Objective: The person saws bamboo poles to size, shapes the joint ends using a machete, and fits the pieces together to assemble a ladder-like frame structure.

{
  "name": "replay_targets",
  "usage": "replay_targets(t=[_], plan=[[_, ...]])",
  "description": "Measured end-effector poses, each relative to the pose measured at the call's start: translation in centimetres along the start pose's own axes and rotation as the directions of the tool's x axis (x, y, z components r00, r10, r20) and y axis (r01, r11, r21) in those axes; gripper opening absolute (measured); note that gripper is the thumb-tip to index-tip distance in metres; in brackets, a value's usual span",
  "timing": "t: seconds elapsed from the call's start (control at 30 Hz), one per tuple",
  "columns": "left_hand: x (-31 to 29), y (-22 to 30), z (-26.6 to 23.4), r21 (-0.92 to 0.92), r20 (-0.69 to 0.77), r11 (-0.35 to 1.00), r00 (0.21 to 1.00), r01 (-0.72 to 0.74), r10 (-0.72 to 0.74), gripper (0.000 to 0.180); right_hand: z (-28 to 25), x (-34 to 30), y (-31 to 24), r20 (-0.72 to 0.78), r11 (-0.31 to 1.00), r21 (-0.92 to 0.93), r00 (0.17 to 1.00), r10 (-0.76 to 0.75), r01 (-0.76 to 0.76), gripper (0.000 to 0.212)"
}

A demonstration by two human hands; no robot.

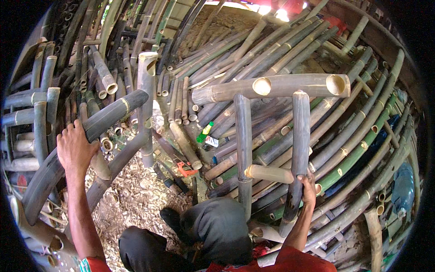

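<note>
My left hand (74, 147) is wrapped over a thick dark bamboo rail (113, 115) of a joined bamboo frame on the left. That rail meets a bamboo post (146, 81) with a notched top. On the right, my right hand (308, 187) grips the dark bamboo upright (301, 131) of a second frame. Its paler bamboo top rail (299, 85) has a round cut hole and an open notch at its right end. A short bamboo rung (270, 174) joins that upright to another bamboo upright (243, 136). The fingers of my right hand are partly behind the pole.
Long bamboo poles (335, 154) lie stacked across the right side. Wood chips (136, 192) cover the ground by my knees. A green bottle (205, 132) and an orange-handled tool (185, 169) lie ahead. More bamboo frames (41, 122) stand at far left; a blue plastic jug (402, 188) is far right.
</note>
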State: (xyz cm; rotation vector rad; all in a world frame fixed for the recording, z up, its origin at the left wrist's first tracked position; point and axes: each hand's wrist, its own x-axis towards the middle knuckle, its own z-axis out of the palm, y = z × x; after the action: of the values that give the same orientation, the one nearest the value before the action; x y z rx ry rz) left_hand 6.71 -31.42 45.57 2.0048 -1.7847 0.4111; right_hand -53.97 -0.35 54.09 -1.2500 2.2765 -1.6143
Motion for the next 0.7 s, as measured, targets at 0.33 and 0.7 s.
replay_targets(t=[0.33, 0.7], plan=[[0.2, 0.0, -0.6, 0.006, 0.061, 1.000, 0.998, 0.019, -0.020, 0.070, 0.4, -5.5, -2.1, -0.043, 0.964, -0.242, 0.992, -0.122, 0.108, 0.073], [2.8, -3.0, 3.6, -0.094, 0.077, 0.991, 0.991, -0.098, 0.106, 0.083, -1.1, -7.7, -1.8, -0.080, 0.995, -0.044, 0.992, -0.097, 0.094, 0.085]])
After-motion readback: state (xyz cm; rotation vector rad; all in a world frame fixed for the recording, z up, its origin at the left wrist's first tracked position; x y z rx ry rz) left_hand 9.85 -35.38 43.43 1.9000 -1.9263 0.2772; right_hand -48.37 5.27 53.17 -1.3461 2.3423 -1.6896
